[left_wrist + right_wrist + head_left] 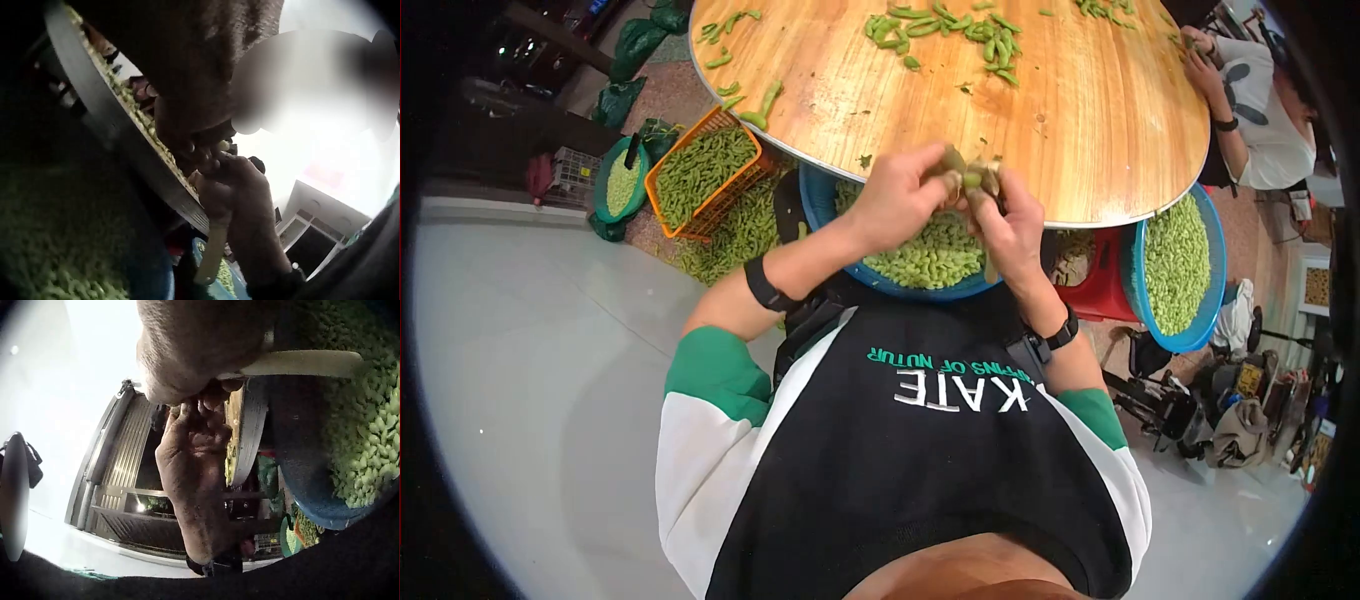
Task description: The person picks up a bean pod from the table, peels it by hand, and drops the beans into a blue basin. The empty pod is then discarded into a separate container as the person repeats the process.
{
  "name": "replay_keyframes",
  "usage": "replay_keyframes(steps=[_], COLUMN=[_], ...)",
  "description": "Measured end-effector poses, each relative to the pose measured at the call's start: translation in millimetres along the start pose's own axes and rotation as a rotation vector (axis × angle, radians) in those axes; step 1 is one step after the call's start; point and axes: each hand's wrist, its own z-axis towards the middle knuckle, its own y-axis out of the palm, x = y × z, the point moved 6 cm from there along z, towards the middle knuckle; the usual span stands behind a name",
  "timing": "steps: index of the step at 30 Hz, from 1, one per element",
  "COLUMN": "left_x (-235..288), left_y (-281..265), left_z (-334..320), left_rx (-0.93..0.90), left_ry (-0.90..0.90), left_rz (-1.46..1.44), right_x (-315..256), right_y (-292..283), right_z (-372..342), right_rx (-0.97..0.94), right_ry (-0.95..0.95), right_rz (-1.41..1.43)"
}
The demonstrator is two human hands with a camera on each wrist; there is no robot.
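Over the near edge of the round table, both hands meet around a green bean pod (972, 181). My left hand (897, 200) pinches the pod between thumb and curled fingers. The right hand (1013, 225) comes in from the other side, its thumb at the pod. A pale flat handle (306, 363) with a rounded end sticks out of the right hand's grip; its other end is hidden in the fingers. Below the hands stands a blue basin (930, 293) of shelled light-green beans (935, 255).
Loose pods (995, 45) lie on the wooden table (830, 90). To the left stand an orange basket (662, 215) of pods and a green basin (640, 180). Another blue basin (1218, 260) of beans and a red stool (1100, 290) are at right. Another person (1270, 110) sits across.
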Motion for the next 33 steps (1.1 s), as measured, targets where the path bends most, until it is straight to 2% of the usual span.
replay_keyframes(steps=[2,4,5,6,8,9,10,12,14,16,17,18,19,20,21,22,24,25,26,28,29,30,32,33], left_x=[8.4,38.8,43.2,46.1,33.7,25.4,18.4,26.5,16.8,-3.4,-9.1,-14.6,-22.7,-25.4,-30.2,-34.5,-44.8,-44.1,-36.3,-9.6,-15.8,-15.3,-23.3,-16.0], left_y=[-8.8,-36.2,-50.3,-65.5,-93.1,-103.7,-107.2,-109.4,-107.5,-106.3,-105.5,-107.6,-111.2,-108.5,-104.4,-106.1,-103.9,-105.0,-105.0,-99.8,-103.2,-101.2,-111.7,-109.0], left_z=[-10.6,-24.2,-27.2,-30.8,-36.7,-35.3,-26.0,7.5,48.6,94.2,116.1,133.5,147.2,157.9,166.5,173.3,179.9,180.1,173.9,149.7,145.4,143.7,155.6,150.5], left_rx=[0.0,0.093,0.01,-0.074,-0.293,-0.313,-0.313,-0.073,-0.003,0.027,0.096,0.163,0.162,0.142,0.118,0.106,-0.101,-0.097,-0.111,-0.207,-0.129,-0.133,0.025,0.022], left_ry=[-0.011,0.162,0.17,0.176,-0.134,-0.213,-0.215,0.165,0.237,0.223,0.216,0.203,0.202,0.307,0.412,0.407,0.408,0.548,0.546,0.818,0.767,0.763,0.27,0.261], left_rz=[0.023,0.484,0.666,0.846,1.217,1.283,1.289,1.09,0.985,0.904,0.988,1.071,1.066,1.131,1.191,1.179,1.239,1.25,1.237,0.959,0.919,0.917,1.087,1.084], right_x=[-0.9,-9.7,-6.3,-9.2,-10.4,-14.1,-14.2,-37.8,-41.8,-34.6,-25.7,-29.3,-27.2,-26.5,-27.6,-32.2,-31.5,-32.1,-32.3,-23.3,-20.8,-17.7,-11.1,-20.5], right_y=[-2.1,0.5,-1.2,-3.4,0.0,-3.4,-2.2,-10.5,-16.1,-20.2,-20.2,-19.5,-18.6,-17.5,-21.1,-25.8,-45.0,-52.4,-59.1,-62.0,-58.8,-54.3,-50.1,-44.4], right_z=[1.0,-1.3,-4.4,-6.5,-11.5,-10.4,-7.6,-2.0,5.5,13.2,13.1,9.0,5.4,2.2,-1.0,-1.9,-1.0,-0.4,0.2,-0.1,0.3,0.8,3.7,6.0], right_rx=[0.018,-0.055,-0.146,-0.144,-0.269,-0.207,-0.207,0.067,0.095,0.045,-0.023,-0.023,-0.082,-0.136,-0.197,-0.119,0.033,0.105,0.175,0.151,0.123,0.092,0.128,0.07], right_ry=[-0.05,-0.12,-0.071,-0.079,0.017,-0.034,-0.036,-0.426,-0.45,-0.402,-0.208,-0.209,-0.075,0.06,0.239,0.219,0.206,0.182,0.156,0.19,0.171,0.151,0.111,-0.089], right_rz=[-0.046,-0.166,-0.191,-0.188,-0.056,-0.143,-0.136,-0.491,-0.597,-0.659,-0.565,-0.569,-0.311,-0.052,0.068,0.172,0.109,0.053,-0.004,0.028,0.008,-0.011,-0.042,-0.337])
